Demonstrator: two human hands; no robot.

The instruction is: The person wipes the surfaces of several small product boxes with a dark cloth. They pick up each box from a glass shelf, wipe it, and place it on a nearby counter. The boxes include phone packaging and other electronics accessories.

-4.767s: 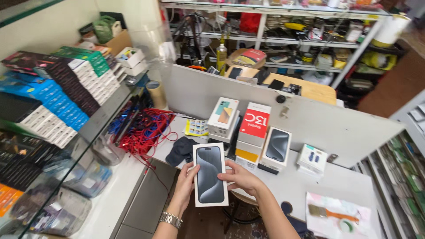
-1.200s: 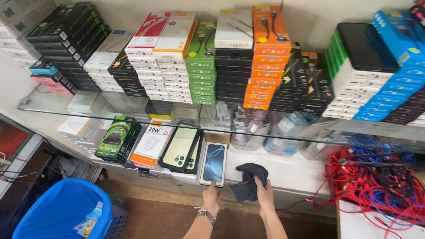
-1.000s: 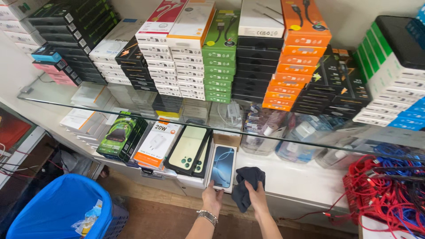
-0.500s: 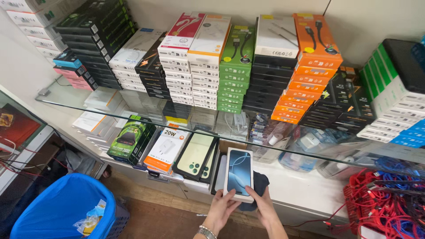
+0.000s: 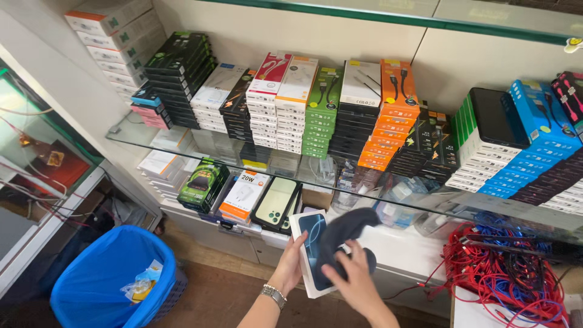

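Observation:
My left hand [image 5: 290, 268] grips the lower left edge of a white phone box [image 5: 308, 249] with a dark phone pictured on its face, held tilted in front of the lower shelf. My right hand [image 5: 355, 276] presses a dark cloth [image 5: 340, 234] onto the face of the box. The cloth covers most of the right half of the box. A metal watch band [image 5: 273, 294] sits on my left wrist.
A glass shelf [image 5: 419, 203] carries stacks of boxed cables and chargers. Below it lean a green box [image 5: 202, 184], a white charger box [image 5: 243, 194] and a green phone case [image 5: 276, 203]. A blue-lined bin [image 5: 109, 279] stands on the floor at left; red cables [image 5: 504, 273] lie at right.
I turned from the counter to the shelves. In the last second I lifted the phone box off the lower shelf, and my right hand brought the dark cloth onto its face.

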